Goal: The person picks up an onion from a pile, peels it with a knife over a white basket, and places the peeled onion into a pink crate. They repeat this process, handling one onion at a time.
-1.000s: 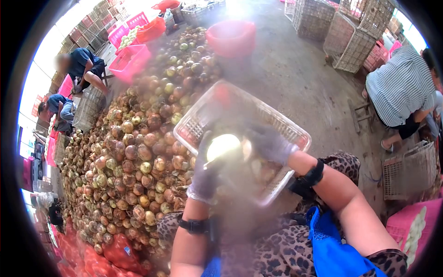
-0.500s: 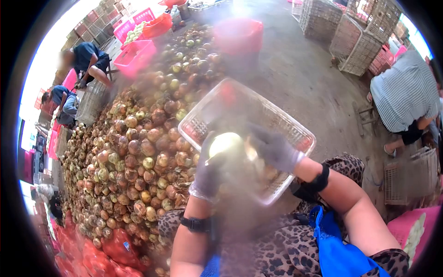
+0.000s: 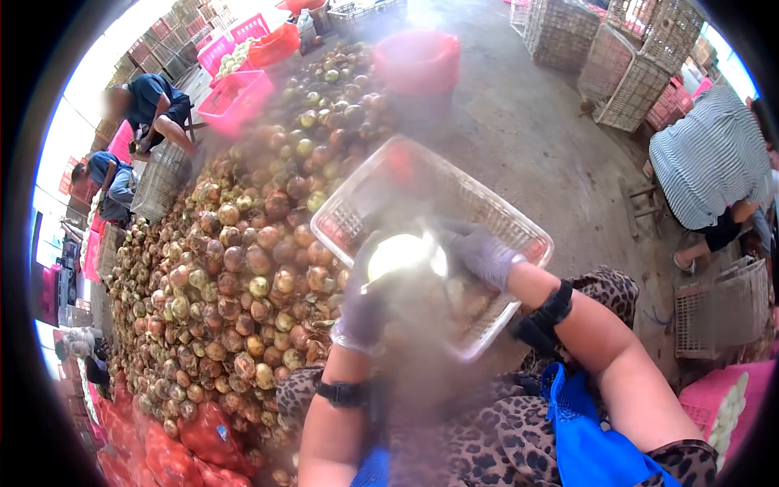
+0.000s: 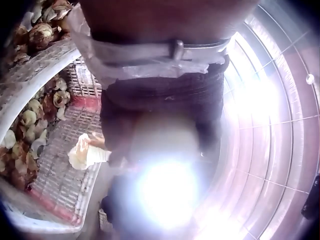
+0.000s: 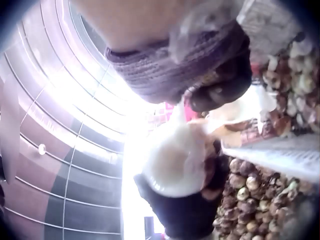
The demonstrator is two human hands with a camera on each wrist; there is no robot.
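In the head view my gloved left hand (image 3: 357, 308) cups a pale peeled onion (image 3: 398, 258) over a white plastic basket (image 3: 519, 231). My gloved right hand (image 3: 483, 253) is just to the right of the onion. The right wrist view shows the right fingers curled around a whitish strip of onion skin (image 5: 245, 107), which stretches close to the onion's top. Below, the dark left glove (image 5: 185, 215) supports the onion from underneath. Glare washes out part of the onion in the left wrist view, where a torn skin piece (image 4: 87, 152) sticks out beside the hand.
A large heap of unpeeled onions (image 3: 235, 276) spreads left of the basket. Red mesh bags (image 3: 187, 446) lie at lower left. Onion skins (image 4: 30, 130) lie in the basket. Other people sit at left and right, among crates (image 3: 722, 312) and a pink tub (image 3: 418, 65).
My right hand has shifted slightly up and right relative to the onion, and a pale skin strip now stands out at its right side. The left hand keeps holding the onion nearly in place.
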